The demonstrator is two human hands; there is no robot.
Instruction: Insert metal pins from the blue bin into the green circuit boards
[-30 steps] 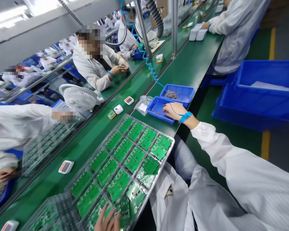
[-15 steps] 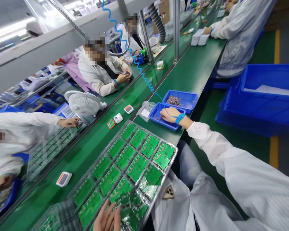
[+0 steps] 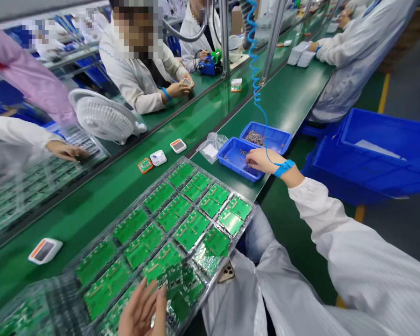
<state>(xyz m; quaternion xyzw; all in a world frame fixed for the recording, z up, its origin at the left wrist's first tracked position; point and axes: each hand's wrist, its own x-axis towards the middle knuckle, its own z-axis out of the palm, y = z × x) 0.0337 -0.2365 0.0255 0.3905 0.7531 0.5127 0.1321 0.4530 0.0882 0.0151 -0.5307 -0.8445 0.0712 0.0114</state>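
Observation:
My right hand, with a blue wrist strap, reaches into the near blue bin, which holds small metal parts. Its fingers are bent together at the tips; what they hold is too small to make out. At the bottom, my left hand has its fingers curved and apart over the clear tray. Its fingertips are beside a dark green circuit board lying tilted on others. Green circuit boards fill the tray's compartments.
Another blue bin with small parts stands behind. A plastic bag, white-and-orange devices and stacked trays lie about. A coiled blue cord hangs to my wrist. Co-workers and a white fan are across the line.
The view has shifted, so the tray and bins sit elsewhere in it. My right hand remains in the near bin, its fingers more bent. My left hand remains by the dark boards.

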